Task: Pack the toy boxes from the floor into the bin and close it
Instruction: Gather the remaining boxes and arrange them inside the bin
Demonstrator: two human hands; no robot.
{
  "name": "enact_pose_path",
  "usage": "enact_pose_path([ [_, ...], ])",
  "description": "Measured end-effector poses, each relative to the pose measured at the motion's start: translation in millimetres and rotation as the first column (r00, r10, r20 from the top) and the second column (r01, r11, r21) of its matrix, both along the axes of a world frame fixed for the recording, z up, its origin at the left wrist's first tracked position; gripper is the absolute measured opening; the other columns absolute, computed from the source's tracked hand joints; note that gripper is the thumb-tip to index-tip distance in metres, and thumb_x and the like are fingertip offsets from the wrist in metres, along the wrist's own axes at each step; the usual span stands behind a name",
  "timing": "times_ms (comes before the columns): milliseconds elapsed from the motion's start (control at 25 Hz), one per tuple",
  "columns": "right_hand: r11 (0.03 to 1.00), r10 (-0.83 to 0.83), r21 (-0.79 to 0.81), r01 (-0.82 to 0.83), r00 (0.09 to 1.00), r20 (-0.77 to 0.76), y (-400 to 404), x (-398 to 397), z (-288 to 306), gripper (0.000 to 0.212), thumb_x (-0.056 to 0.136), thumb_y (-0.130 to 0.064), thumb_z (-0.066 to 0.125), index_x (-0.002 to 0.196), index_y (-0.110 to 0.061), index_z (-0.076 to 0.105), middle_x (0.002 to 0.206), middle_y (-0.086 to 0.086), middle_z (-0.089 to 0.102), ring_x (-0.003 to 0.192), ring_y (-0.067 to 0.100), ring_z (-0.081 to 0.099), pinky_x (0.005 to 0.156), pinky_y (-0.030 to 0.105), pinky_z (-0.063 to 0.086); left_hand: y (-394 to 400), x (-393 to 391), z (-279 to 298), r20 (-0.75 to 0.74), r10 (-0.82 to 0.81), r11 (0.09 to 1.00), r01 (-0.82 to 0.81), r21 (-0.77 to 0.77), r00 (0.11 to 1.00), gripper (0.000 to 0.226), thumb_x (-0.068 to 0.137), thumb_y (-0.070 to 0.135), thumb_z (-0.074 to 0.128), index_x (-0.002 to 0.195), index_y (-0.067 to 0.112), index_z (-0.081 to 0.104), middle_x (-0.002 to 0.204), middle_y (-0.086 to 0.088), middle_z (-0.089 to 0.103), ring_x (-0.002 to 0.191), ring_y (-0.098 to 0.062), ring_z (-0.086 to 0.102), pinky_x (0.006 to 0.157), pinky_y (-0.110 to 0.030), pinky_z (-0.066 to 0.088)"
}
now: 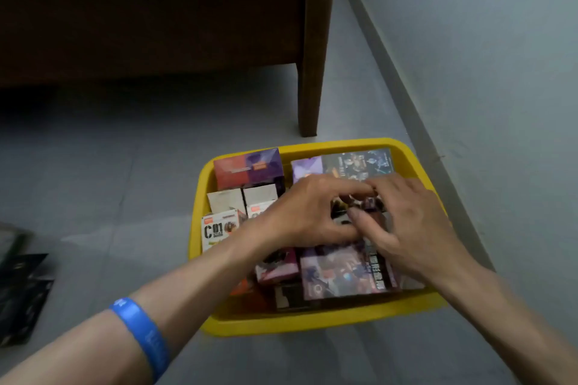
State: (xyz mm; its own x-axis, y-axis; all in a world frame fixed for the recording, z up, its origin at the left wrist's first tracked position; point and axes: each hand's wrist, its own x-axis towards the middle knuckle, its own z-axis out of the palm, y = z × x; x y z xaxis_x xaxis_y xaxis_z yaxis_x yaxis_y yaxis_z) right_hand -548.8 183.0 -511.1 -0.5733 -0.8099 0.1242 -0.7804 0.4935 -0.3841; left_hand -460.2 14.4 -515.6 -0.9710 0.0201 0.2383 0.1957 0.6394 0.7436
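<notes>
A yellow bin (312,320) stands open on the grey floor, filled with several toy boxes. A red and purple box (250,167) lies at its back left, a white "C01" box (219,230) at the left, and a purple illustrated box (341,275) at the front. My left hand (300,212) and my right hand (406,225) meet over the middle of the bin, fingers curled around a dark toy box (359,203) that they mostly hide. No lid is in view.
A wooden bed frame (156,34) with its leg (312,72) stands just behind the bin. A wall with a grey skirting (406,97) runs along the right. Dark flat boxes (22,294) lie on the floor at the far left.
</notes>
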Motion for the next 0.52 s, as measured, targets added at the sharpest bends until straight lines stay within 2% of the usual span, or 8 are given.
enact_pose_path([
  [80, 0.993, 0.028, -0.108, -0.036, 0.996, -0.079, -37, 9, 25, 0.037, 0.091, -0.049, 0.046, 0.104, -0.018, 0.061, 0.099, 0.003, 0.063, 0.09, 0.027, 0.055, 0.075, 0.045, 0.045, -28, 13, 18, -0.062, 0.175, 0.984, -0.172, 0.047, 0.983, 0.018, 0.081, 0.008, 0.07, 0.099, 0.008, 0.074, 0.085, 0.0, 0.074, 0.072, 0.001, 0.063, 0.063, -0.016, 0.048],
  [160, 0.971, 0.159, -0.177, -0.164, 0.986, -0.04, -98, 42, 39, 0.035, 0.092, -0.045, 0.044, 0.101, -0.016, 0.062, 0.094, 0.006, 0.062, 0.085, 0.029, 0.055, 0.073, 0.044, 0.045, -73, 51, 25, -0.119, 0.483, 0.873, -0.467, 0.142, 0.868, 0.011, 0.08, 0.008, 0.064, 0.085, 0.006, 0.074, 0.073, -0.003, 0.071, 0.064, -0.011, 0.065, 0.057, -0.028, 0.051],
  [240, 0.926, 0.341, -0.166, -0.338, 0.94, -0.012, -164, 87, 36, 0.034, 0.092, -0.043, 0.048, 0.103, -0.015, 0.064, 0.097, 0.009, 0.064, 0.087, 0.033, 0.057, 0.075, 0.046, 0.046, -120, 107, 14, -0.104, 0.787, 0.614, -0.756, 0.226, 0.608, 0.012, 0.082, 0.012, 0.06, 0.085, 0.009, 0.072, 0.075, -0.003, 0.07, 0.068, -0.02, 0.065, 0.061, -0.036, 0.053],
  [280, 0.886, 0.45, -0.123, -0.447, 0.893, -0.012, -193, 115, 29, 0.033, 0.093, -0.042, 0.05, 0.107, -0.015, 0.065, 0.103, 0.01, 0.066, 0.093, 0.034, 0.058, 0.079, 0.045, 0.046, -141, 145, -2, -0.062, 0.896, 0.443, -0.878, 0.181, 0.439, 0.013, 0.084, 0.013, 0.06, 0.091, 0.011, 0.071, 0.083, -0.002, 0.07, 0.075, -0.02, 0.064, 0.068, -0.038, 0.053],
  [320, 0.835, 0.55, -0.042, -0.549, 0.835, 0.003, -218, 145, 18, 0.033, 0.094, -0.041, 0.05, 0.113, -0.017, 0.063, 0.112, 0.009, 0.065, 0.101, 0.033, 0.057, 0.085, 0.043, 0.046, -158, 187, -22, 0.006, 0.959, 0.282, -0.957, 0.074, 0.283, 0.018, 0.085, 0.013, 0.061, 0.101, 0.012, 0.069, 0.095, -0.003, 0.069, 0.086, -0.021, 0.063, 0.078, -0.04, 0.052],
  [360, 0.779, 0.624, 0.067, -0.624, 0.781, 0.018, -232, 166, 4, 0.036, 0.095, -0.042, 0.049, 0.121, -0.02, 0.06, 0.123, 0.006, 0.062, 0.109, 0.031, 0.055, 0.09, 0.042, 0.044, -167, 225, -46, 0.103, 0.98, 0.179, -0.981, -0.071, 0.171, 0.027, 0.085, 0.013, 0.062, 0.112, 0.012, 0.066, 0.11, -0.006, 0.066, 0.1, -0.025, 0.06, 0.088, -0.041, 0.049],
  [440, 0.626, 0.747, 0.267, -0.733, 0.662, 0.062, -249, 201, -27, 0.041, 0.096, -0.044, 0.046, 0.131, -0.025, 0.052, 0.136, 0.001, 0.053, 0.119, 0.028, 0.049, 0.093, 0.039, 0.04, -182, 308, -92, 0.315, 0.948, 0.091, -0.905, -0.416, -0.049, 0.05, 0.082, 0.016, 0.063, 0.132, 0.014, 0.053, 0.135, -0.01, 0.052, 0.122, -0.033, 0.046, 0.101, -0.042, 0.04],
  [520, 0.538, 0.787, 0.352, -0.766, 0.606, 0.116, -251, 214, -50, 0.042, 0.096, -0.045, 0.045, 0.134, -0.027, 0.049, 0.139, -0.001, 0.05, 0.121, 0.026, 0.047, 0.094, 0.038, 0.038, -198, 372, -125, 0.379, 0.897, 0.065, -0.78, -0.622, -0.228, 0.072, 0.077, 0.021, 0.067, 0.143, 0.016, 0.039, 0.147, -0.012, 0.038, 0.132, -0.035, 0.035, 0.105, -0.045, 0.035],
])
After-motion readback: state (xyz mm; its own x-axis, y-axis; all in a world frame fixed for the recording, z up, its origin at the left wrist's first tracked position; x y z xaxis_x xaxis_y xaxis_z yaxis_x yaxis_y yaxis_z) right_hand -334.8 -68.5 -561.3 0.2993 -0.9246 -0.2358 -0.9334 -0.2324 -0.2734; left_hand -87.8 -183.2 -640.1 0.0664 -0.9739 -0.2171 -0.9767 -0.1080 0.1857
